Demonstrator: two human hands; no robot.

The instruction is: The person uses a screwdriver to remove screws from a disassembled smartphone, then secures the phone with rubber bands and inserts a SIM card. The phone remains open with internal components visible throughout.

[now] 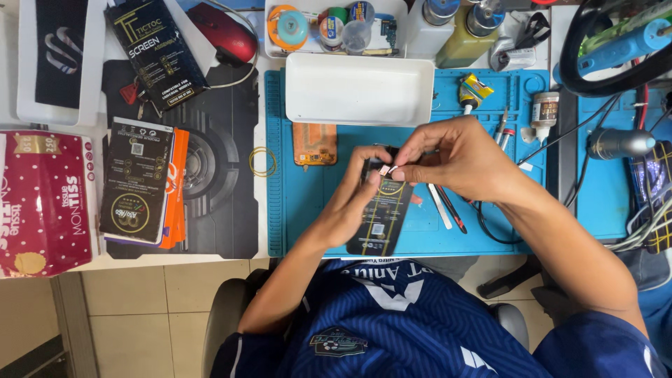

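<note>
A black phone with a yellow-lined back [383, 217] lies lengthwise over the blue work mat [308, 210]. My left hand [350, 206] grips the phone along its left side, thumb near the top. My right hand [458, 157] reaches in from the right and pinches a small pale piece [386, 169] between thumb and forefinger at the phone's top end. What the piece is stays too small to tell.
An empty white tray [358, 89] sits behind the phone, with an orange phone part [314, 144] at its left. Thin tools [445, 206] lie right of the phone. Flat black packets [137, 180], a red tissue pack [43, 199], a red mouse [224, 31] and bottles [465, 24] surround the mat.
</note>
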